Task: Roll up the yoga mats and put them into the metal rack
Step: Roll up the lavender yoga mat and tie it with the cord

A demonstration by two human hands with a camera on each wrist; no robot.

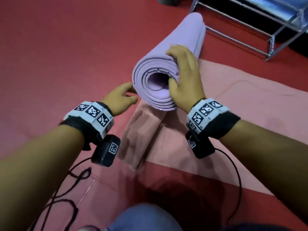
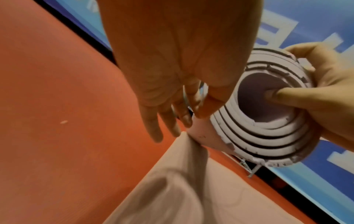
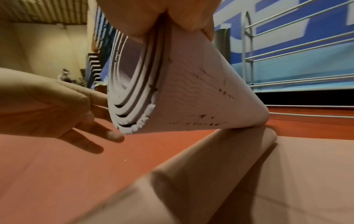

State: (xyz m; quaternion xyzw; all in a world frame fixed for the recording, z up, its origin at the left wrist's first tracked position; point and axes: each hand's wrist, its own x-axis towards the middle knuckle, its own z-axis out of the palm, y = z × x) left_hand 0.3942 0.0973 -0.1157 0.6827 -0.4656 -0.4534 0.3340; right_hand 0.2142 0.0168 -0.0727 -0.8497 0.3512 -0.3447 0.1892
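Gripping the rolled purple mat (image 1: 168, 52), right hand (image 1: 185, 77) pinches; left hand (image 1: 120, 97) spread.

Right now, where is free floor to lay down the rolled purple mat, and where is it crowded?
The bare red floor left of the rolled purple foam yoga mat is free, bordered by the left hand. Crowded: the pink mat with its part-rolled end lies under the roll, which the right hand grips, and the metal rack stands beyond.
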